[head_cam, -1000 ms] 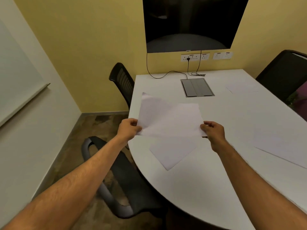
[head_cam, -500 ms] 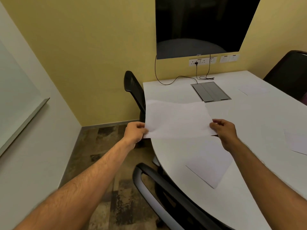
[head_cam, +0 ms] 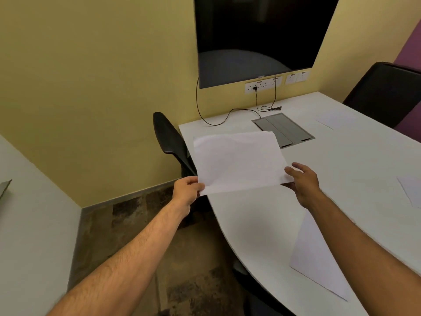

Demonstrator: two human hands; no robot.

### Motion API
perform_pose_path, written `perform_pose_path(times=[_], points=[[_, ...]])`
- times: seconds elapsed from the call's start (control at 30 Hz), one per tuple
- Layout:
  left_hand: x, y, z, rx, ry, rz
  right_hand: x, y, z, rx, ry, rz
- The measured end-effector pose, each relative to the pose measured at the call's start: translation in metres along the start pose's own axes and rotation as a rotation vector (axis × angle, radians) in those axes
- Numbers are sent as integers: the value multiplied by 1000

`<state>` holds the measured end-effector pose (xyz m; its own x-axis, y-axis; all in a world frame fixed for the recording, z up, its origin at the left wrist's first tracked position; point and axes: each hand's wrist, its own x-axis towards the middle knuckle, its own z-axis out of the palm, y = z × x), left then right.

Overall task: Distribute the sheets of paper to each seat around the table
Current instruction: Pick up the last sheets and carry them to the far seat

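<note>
Paper sheet (head_cam: 239,160), white and blank, curves slightly upward.

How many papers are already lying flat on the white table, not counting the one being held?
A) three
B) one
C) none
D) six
A: three sheets lie on the table: a near sheet, a sheet at the right edge and a far sheet, while the left hand and right hand hold another sheet.
</note>
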<state>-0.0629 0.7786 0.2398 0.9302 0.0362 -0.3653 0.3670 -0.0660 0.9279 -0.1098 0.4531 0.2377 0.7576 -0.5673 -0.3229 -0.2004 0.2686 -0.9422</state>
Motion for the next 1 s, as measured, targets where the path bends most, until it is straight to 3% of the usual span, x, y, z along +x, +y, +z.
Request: perform_pose_path(times=[0.2, 0.5, 0.73, 1.0], points=[[107, 9, -32, 20, -121, -38, 45, 13, 90, 37, 144, -3], [250, 25, -14, 97, -217, -142, 150, 10, 161, -188, 252, -70], [359, 31, 36, 149, -217, -188, 285, 18, 195, -312, 266, -57], [486, 9, 95, 254, -80, -313, 451, 53, 224, -448, 206, 36]])
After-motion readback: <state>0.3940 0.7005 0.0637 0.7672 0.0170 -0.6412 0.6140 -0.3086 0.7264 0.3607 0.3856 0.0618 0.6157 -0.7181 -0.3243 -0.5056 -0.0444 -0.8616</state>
